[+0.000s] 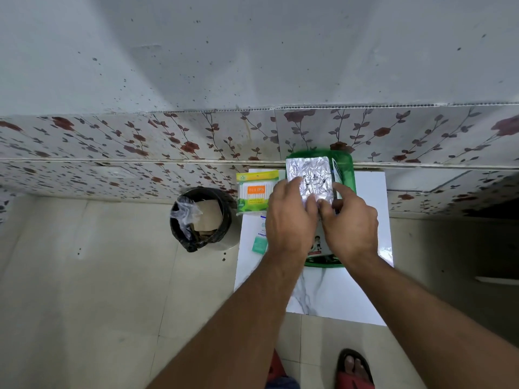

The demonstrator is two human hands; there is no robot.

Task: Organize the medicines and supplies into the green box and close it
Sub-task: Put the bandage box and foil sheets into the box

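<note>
A green box stands at the far end of a white marble-patterned table, against the wall. Both hands hold a stack of silver foil medicine strips over the box. My left hand grips the stack's near left side and my right hand pinches its near right edge. A white and green card stands inside the box to the right of the strips. The green lid with a picture label lies under my wrists. A pack of cotton buds lies left of the box.
A small teal sachet and a white packet lie on the table's left side. A black bin with a plastic liner and cardboard stands on the floor to the left. A floral-tiled wall runs behind. Feet in sandals show below.
</note>
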